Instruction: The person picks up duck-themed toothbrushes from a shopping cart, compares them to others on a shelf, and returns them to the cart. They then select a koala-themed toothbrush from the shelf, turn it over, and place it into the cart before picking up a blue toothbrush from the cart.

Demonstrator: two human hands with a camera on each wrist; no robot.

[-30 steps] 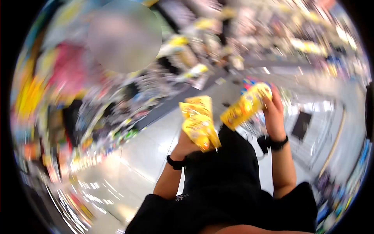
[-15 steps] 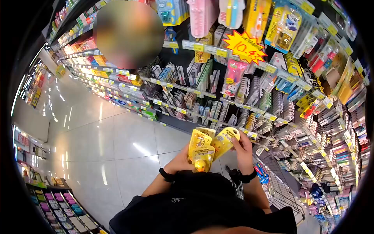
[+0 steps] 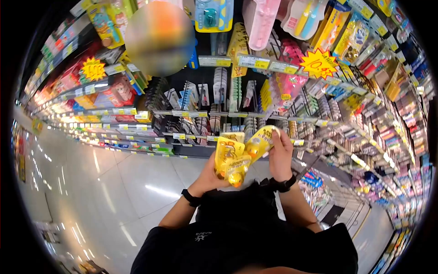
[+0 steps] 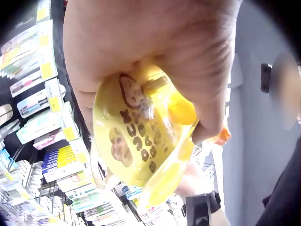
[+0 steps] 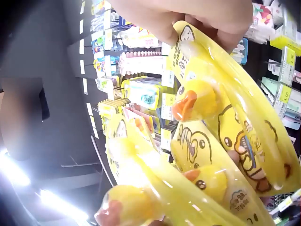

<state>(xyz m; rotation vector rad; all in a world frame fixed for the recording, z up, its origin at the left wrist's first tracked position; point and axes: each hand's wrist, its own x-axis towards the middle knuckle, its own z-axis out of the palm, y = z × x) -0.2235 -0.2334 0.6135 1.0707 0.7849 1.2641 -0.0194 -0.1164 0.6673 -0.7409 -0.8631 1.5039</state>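
Note:
My left hand [image 3: 211,175] grips a fanned bunch of yellow blister packs [image 3: 230,157], each with a duck figure under clear plastic. My right hand [image 3: 280,156] pinches the top end of another yellow duck pack [image 3: 261,143], which leans away from the bunch and overlaps it at its lower end. In the right wrist view the fingers of my right hand [image 5: 197,14] hold that pack [image 5: 235,108] at its tip, with two more duck packs [image 5: 207,169] below. The left wrist view shows my left hand [image 4: 155,52] round the back of a yellow pack [image 4: 134,132].
Shelves with hanging packs [image 3: 214,16] and rows of small boxed goods stand in front, with price labels [image 3: 253,61] and a red-and-yellow price sign [image 3: 319,63]. A wire cart [image 3: 342,205] with goods is at the right. Tiled floor [image 3: 118,182] lies at the left.
The packs were apart in the two hands and came together; the right hand's pack now overlaps the bunch. The view has turned, bringing the shelves in front, and both hands sit slightly higher than half a second ago.

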